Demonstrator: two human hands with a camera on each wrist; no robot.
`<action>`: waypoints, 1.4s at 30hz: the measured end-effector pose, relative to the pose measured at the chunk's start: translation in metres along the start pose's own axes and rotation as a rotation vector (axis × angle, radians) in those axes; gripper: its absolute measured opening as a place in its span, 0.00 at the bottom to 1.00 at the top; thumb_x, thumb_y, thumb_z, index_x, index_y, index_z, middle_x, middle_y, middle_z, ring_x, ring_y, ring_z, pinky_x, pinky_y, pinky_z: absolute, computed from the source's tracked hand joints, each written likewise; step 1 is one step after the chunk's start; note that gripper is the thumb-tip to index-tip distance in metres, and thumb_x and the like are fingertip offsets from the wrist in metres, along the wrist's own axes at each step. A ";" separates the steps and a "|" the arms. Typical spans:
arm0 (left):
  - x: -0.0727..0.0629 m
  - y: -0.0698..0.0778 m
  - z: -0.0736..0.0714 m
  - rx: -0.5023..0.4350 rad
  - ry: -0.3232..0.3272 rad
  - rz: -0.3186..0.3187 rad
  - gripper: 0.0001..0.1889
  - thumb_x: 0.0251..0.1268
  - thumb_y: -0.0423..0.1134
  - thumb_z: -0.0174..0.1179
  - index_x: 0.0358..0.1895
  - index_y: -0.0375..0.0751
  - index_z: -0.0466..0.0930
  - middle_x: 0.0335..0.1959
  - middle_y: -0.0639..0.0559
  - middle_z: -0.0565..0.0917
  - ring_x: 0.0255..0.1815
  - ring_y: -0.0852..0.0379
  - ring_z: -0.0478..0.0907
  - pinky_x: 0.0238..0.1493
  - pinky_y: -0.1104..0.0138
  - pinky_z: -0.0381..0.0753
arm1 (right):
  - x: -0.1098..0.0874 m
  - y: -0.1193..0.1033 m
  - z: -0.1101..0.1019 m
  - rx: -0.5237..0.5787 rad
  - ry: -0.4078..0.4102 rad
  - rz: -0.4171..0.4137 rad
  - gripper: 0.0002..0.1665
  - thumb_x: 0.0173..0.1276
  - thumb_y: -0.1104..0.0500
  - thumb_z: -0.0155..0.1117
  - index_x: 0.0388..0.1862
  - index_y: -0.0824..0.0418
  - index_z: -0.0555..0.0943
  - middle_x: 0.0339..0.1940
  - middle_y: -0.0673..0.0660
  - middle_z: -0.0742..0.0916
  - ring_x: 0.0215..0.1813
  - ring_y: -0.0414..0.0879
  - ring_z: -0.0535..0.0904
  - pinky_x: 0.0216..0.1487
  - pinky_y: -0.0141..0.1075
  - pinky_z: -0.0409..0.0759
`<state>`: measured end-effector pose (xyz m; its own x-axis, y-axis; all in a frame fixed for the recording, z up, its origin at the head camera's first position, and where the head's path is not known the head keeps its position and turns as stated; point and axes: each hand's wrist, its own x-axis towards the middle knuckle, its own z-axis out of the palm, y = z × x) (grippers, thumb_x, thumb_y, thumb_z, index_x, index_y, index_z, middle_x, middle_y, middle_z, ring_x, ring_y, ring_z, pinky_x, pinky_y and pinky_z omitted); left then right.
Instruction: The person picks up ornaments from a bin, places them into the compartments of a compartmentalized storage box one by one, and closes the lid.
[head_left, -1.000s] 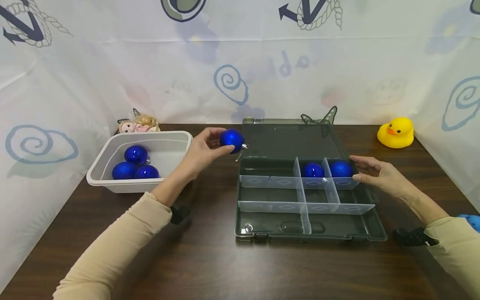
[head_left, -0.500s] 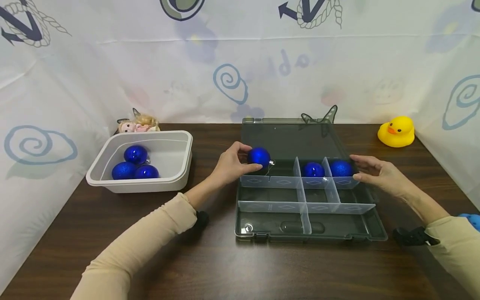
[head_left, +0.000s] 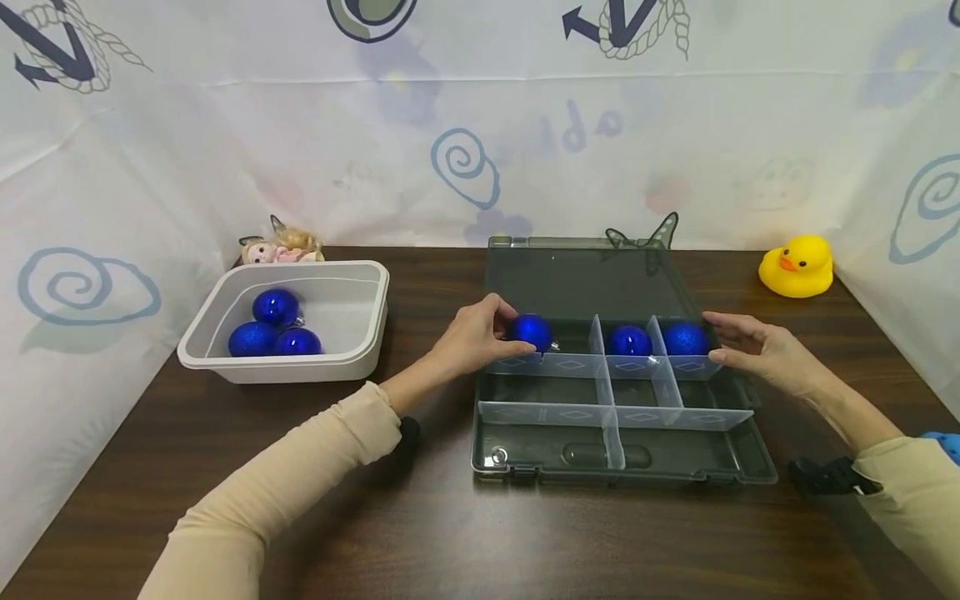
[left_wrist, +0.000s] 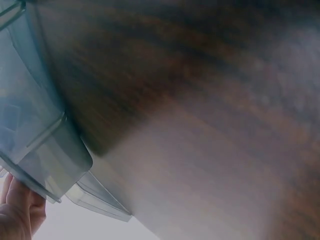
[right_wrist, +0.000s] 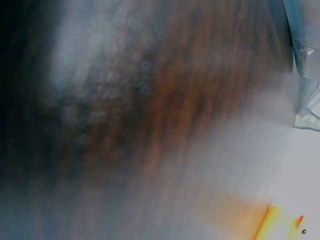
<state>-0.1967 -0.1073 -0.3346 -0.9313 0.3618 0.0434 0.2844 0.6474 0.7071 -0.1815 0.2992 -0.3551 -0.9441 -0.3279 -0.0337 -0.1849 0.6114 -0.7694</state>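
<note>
My left hand [head_left: 472, 337] holds a blue Christmas bauble [head_left: 532, 332] between thumb and fingers. The bauble sits low in the back left compartment of a dark translucent divided box [head_left: 551, 475], its metal cap facing right. Two more blue baubles, one smooth [head_left: 630, 341] and one glittery [head_left: 686, 339], lie in the back middle and back right compartments. Against the box's right side rests my right hand [head_left: 768, 354], fingers and thumb extended. In the left wrist view, part of my left hand [left_wrist: 20, 210] shows beside the box's wall [left_wrist: 60, 155]; the bauble is hidden there.
A white plastic tub [head_left: 352, 333] with several blue baubles [head_left: 276, 307] stands left. Behind it lies a small doll [head_left: 281, 247]. A yellow rubber duck [head_left: 797, 266] stands at the back right. The box's lid [head_left: 581, 279] lies open toward the back; a patterned cloth [head_left: 300, 125] surrounds the table.
My left hand has carried the bauble rightward from near the tub and lowered it into the box's back left compartment. My right hand has stayed at the box's right side.
</note>
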 end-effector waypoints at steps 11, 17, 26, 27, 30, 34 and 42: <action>-0.009 -0.008 -0.007 -0.130 -0.012 0.015 0.22 0.54 0.41 0.70 0.49 0.37 0.74 0.47 0.45 0.81 0.47 0.52 0.80 0.50 0.66 0.80 | 0.000 0.000 0.003 -0.010 -0.013 0.017 0.35 0.69 0.56 0.59 0.71 0.61 0.60 0.68 0.70 0.65 0.52 0.21 0.63 0.46 0.12 0.67; -0.031 -0.011 -0.040 -0.220 0.058 0.020 0.20 0.54 0.37 0.69 0.48 0.35 0.75 0.47 0.42 0.82 0.46 0.51 0.81 0.45 0.66 0.81 | 0.000 -0.002 0.002 0.003 -0.009 0.003 0.34 0.69 0.57 0.59 0.71 0.62 0.61 0.67 0.71 0.65 0.52 0.20 0.63 0.47 0.12 0.68; -0.072 -0.053 -0.129 -0.182 0.137 -0.115 0.22 0.64 0.41 0.61 0.57 0.32 0.72 0.55 0.37 0.78 0.46 0.64 0.78 0.43 0.80 0.75 | 0.001 -0.002 0.000 0.005 -0.003 0.004 0.34 0.69 0.57 0.59 0.71 0.62 0.61 0.66 0.69 0.65 0.52 0.20 0.63 0.46 0.12 0.68; -0.077 -0.061 -0.138 -0.163 0.130 -0.140 0.23 0.65 0.43 0.60 0.58 0.32 0.72 0.56 0.36 0.77 0.44 0.69 0.77 0.43 0.81 0.74 | 0.000 -0.002 0.000 0.004 -0.003 0.005 0.34 0.69 0.57 0.59 0.71 0.62 0.61 0.66 0.70 0.65 0.52 0.20 0.63 0.46 0.12 0.68; -0.091 -0.090 -0.162 -0.084 0.094 -0.201 0.25 0.65 0.45 0.59 0.59 0.31 0.71 0.55 0.36 0.78 0.40 0.78 0.74 0.42 0.82 0.72 | 0.000 -0.001 0.001 -0.004 -0.008 0.007 0.35 0.69 0.57 0.59 0.71 0.62 0.60 0.67 0.71 0.65 0.52 0.20 0.63 0.46 0.12 0.67; -0.105 -0.121 -0.183 0.006 0.059 -0.283 0.27 0.65 0.46 0.60 0.59 0.30 0.71 0.55 0.35 0.78 0.37 0.79 0.73 0.40 0.83 0.72 | -0.001 -0.001 0.001 -0.007 -0.011 0.012 0.34 0.69 0.57 0.59 0.71 0.62 0.60 0.67 0.71 0.65 0.51 0.20 0.62 0.46 0.12 0.67; -0.108 -0.137 -0.192 0.103 0.004 -0.352 0.30 0.62 0.49 0.62 0.59 0.28 0.71 0.56 0.31 0.77 0.41 0.69 0.75 0.38 0.82 0.71 | -0.001 0.000 0.002 0.002 -0.006 0.016 0.35 0.70 0.57 0.58 0.72 0.60 0.60 0.67 0.69 0.65 0.52 0.20 0.63 0.45 0.12 0.68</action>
<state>-0.1788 -0.3638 -0.3006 -0.9770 0.1026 -0.1869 -0.0322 0.7956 0.6049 -0.1796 0.2983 -0.3562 -0.9454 -0.3223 -0.0495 -0.1693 0.6150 -0.7702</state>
